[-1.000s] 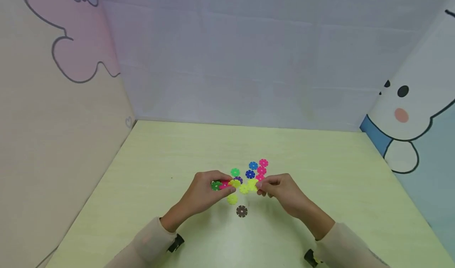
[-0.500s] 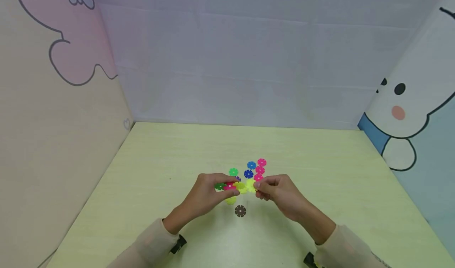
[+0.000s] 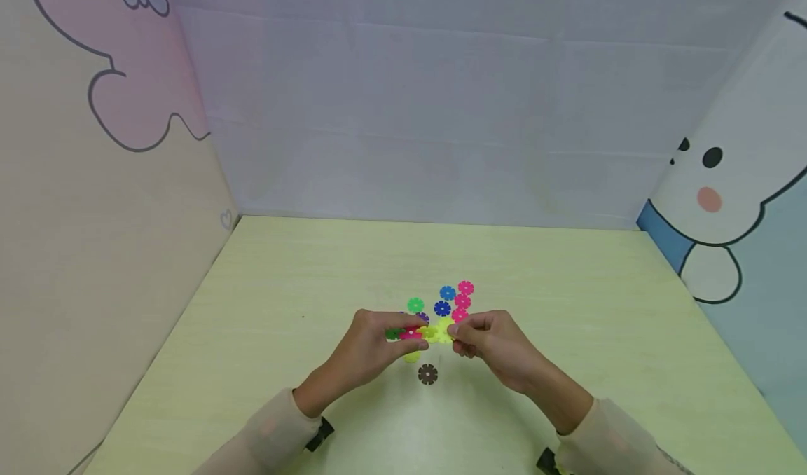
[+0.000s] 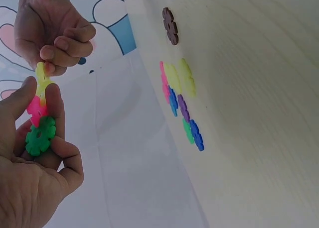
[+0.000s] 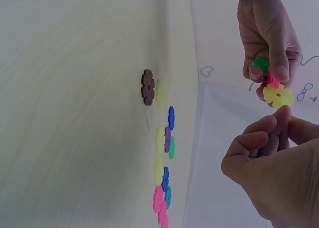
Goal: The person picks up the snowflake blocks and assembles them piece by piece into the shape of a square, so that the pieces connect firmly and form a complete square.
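A short chain of notched plastic discs sits in my left hand [image 3: 372,342]: a green disc [image 4: 40,137], a pink disc [image 4: 36,111] and a yellow disc [image 5: 277,95]. The thumb and fingers grip it around the green and pink pieces. My right hand [image 3: 494,345] has its thumb and index fingertip pinched at the yellow disc's free edge, its other fingers curled in. Both hands are raised over the table, close together. In the left wrist view the pink piece overlaps both its neighbours. The right fingertips hide part of the yellow.
Loose discs lie on the pale table [image 3: 302,391]: a brown disc [image 3: 427,374] nearest, a light green disc [image 3: 415,305], a purple one, several blue, yellow and pink ones, including a pink disc [image 3: 466,288] farthest back. A grey-white backdrop [image 3: 403,111] and printed side panels enclose the table.
My left hand has moved right with its chain, closing the gap to my right hand. The right hand stays almost in place. The discs on the table lie as before.
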`<state>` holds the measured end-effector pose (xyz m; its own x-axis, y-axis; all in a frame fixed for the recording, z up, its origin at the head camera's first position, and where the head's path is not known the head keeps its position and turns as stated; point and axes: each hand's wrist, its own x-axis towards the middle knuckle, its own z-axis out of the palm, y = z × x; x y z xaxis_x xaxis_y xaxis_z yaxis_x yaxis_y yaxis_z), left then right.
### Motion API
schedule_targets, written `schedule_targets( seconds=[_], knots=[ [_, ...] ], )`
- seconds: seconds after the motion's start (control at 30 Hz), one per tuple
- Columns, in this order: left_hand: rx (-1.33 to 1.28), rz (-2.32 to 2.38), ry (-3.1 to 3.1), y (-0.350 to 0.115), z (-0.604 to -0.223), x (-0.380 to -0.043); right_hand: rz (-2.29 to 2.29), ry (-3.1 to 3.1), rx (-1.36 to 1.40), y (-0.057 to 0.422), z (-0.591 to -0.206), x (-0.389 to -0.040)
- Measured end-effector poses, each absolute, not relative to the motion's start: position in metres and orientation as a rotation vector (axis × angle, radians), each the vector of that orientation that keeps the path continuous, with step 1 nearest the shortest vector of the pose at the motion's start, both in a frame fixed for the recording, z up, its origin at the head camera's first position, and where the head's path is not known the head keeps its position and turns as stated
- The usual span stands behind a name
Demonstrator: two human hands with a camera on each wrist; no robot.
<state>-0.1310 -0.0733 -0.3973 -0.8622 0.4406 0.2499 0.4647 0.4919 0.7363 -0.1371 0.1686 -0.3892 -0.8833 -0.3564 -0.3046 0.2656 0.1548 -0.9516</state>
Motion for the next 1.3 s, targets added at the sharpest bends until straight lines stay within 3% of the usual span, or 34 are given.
schedule_targets(
  seconds=[0.37,0.7,1.03,1.3],
  knots=[
    [-0.873,-1.279,-2.655,-0.072,-0.402,-0.134,-1.781,1.965,-0.06,0.168,-0.392,-0.136],
    [-0.645,-1.285,-2.741,-0.084,-0.406,-0.132,-1.69,2.103,-0.054,0.164,-0.403,-0.141],
    [-0.563,-1.343,-2.733,-0.092,-0.405,-0.131,-0.75,2.735,-0.878,0.139,-0.443,-0.132],
    [-0.574,-1.356,-2.715,-0.093,-0.404,-0.131,-0.568,2.843,-0.957,0.129,-0.447,-0.13]
  ],
)
